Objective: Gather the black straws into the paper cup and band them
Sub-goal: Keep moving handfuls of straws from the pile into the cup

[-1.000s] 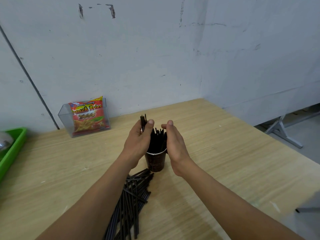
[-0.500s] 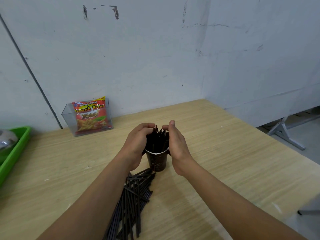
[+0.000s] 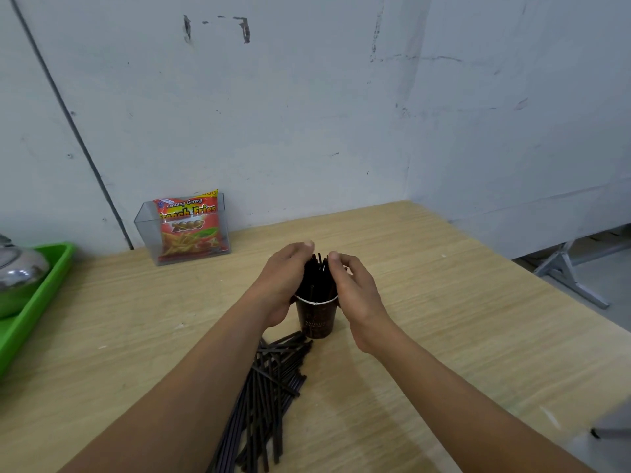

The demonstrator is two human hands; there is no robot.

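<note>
On the worktop (image 3: 444, 319), our left hand (image 3: 283, 285) and right hand (image 3: 355, 291) curl their fingers (image 3: 302, 246) round the black straws (image 3: 317, 278) standing in the paper cup (image 3: 317, 319), seemingly squaring the bundle, and we judge the loose straws (image 3: 269, 387) at the cup's 7 o'clock need gathering next.

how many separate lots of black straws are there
2. One bunch stands in the paper cup, held by the left hand and right hand; one loose pile lies on the table nearer the person, partly hidden under the left forearm.

My counter (image 3: 444, 319) carries the paper cup (image 3: 316, 320), loose black straws (image 3: 269, 387) (just beside it), a clear snack box (image 3: 145, 230), seemingly a green tray (image 3: 41, 302).
</note>
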